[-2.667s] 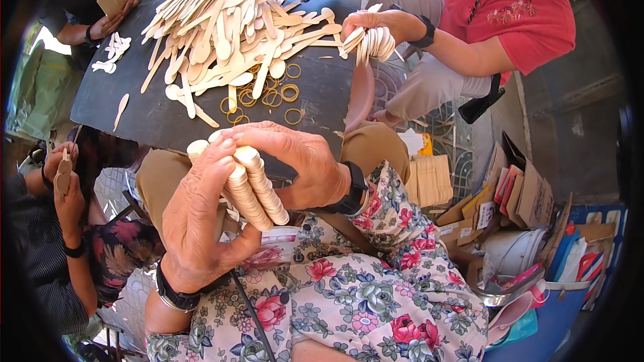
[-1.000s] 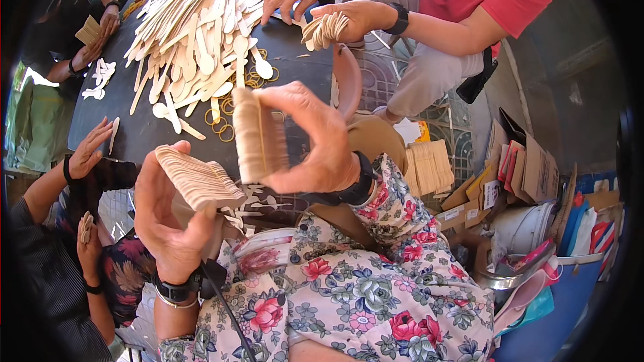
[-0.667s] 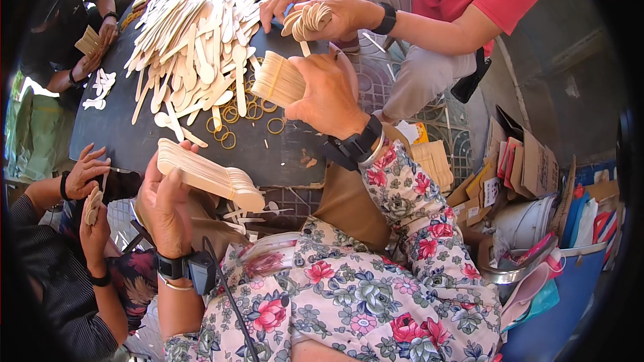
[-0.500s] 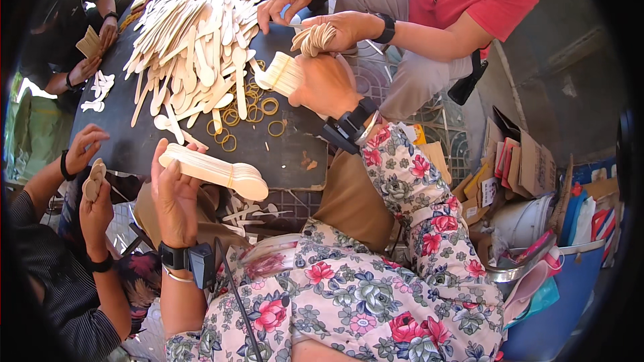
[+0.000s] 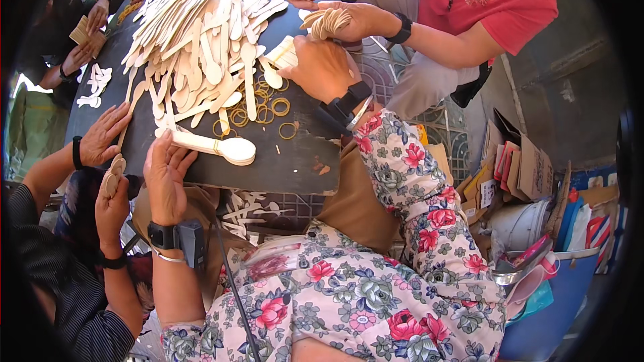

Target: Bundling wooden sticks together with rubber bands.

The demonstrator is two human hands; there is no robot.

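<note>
My left hand (image 5: 168, 177) holds a bundle of pale wooden spoons (image 5: 213, 146) at one end, with a rubber band around its middle. The rounded bowls point right, over the near part of the dark table (image 5: 268, 173). Stretched across the table, my right hand (image 5: 323, 67) is closed around another stack of wooden spoons (image 5: 282, 52); its fingers are partly hidden behind the back of the hand. Between my hands lie several loose yellow rubber bands (image 5: 265, 112). A large loose heap of wooden spoons (image 5: 194, 47) covers the table's middle.
Close beyond my right hand, a person in red holds fanned spoons (image 5: 327, 21). At left, a neighbour's hand (image 5: 104, 135) rests at the table edge; the other holds spoons (image 5: 113, 175). A far-left person holds a bundle (image 5: 79, 30). A blue bin (image 5: 557, 302) stands at right.
My left hand has moved slightly, and its bundle now lies flatter and lower over the table. My right hand has shifted up with its stack. The neighbour's hand at left has reached onto the table.
</note>
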